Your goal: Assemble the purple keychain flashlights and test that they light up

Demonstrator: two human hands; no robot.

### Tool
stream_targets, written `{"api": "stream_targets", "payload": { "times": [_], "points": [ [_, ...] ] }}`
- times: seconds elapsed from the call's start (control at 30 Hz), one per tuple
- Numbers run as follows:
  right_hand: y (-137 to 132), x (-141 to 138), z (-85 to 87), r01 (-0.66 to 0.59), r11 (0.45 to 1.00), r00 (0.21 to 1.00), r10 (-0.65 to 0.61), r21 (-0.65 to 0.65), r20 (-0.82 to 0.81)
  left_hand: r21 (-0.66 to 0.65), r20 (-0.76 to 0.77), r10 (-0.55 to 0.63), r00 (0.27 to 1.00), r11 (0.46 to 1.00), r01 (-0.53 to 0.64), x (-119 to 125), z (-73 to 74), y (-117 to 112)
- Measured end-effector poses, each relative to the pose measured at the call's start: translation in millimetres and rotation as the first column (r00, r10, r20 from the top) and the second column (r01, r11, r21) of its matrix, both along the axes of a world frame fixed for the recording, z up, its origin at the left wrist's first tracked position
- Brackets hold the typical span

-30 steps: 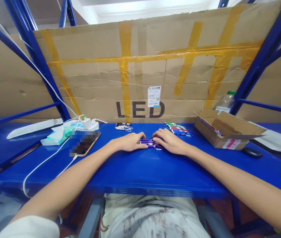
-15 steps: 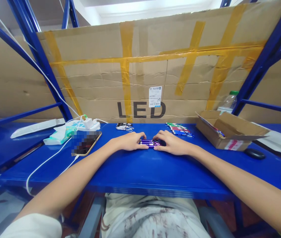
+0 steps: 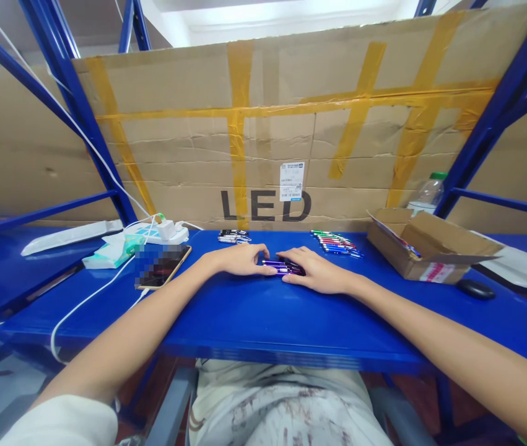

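On blue table (image 3: 263,322): purple pens (image 3: 276,269), left hand (image 3: 239,259) curled at left ends, right hand (image 3: 319,271) over right; grip cannot be told.

The fingers of the right hand (image 3: 319,271), arched over the right end a second ago, have been stretched out flatter and farther left across the purple pens (image 3: 276,267). Its thumb, then drawn back, has been brought to their near side. The left hand (image 3: 239,260) has been shifted slightly left and far, and the gap between both hands' fingertips has been narrowed. The clip that stuck out near right has been covered.
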State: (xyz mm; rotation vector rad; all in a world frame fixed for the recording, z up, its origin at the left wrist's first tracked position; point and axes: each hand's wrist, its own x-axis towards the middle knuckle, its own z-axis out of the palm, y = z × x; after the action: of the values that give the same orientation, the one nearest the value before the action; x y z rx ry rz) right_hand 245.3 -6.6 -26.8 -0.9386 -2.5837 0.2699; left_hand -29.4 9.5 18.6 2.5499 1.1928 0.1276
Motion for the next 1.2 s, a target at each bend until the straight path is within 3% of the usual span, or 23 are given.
{"api": "stream_targets", "payload": {
  "times": [0.37,1.2],
  "points": [
    [-6,-9,1.6,-0.126,0.991,0.992,0.127,0.031,-0.023,0.13,0.01,0.028,1.0,0.991,-0.029,-8,-13.9,19],
    [-16,-9,11.4,-0.169,0.982,0.985,0.171,0.09,-0.023,0.203,0.079,0.155,0.985,0.965,-0.168,2,-29.1,19]
  ]
}}
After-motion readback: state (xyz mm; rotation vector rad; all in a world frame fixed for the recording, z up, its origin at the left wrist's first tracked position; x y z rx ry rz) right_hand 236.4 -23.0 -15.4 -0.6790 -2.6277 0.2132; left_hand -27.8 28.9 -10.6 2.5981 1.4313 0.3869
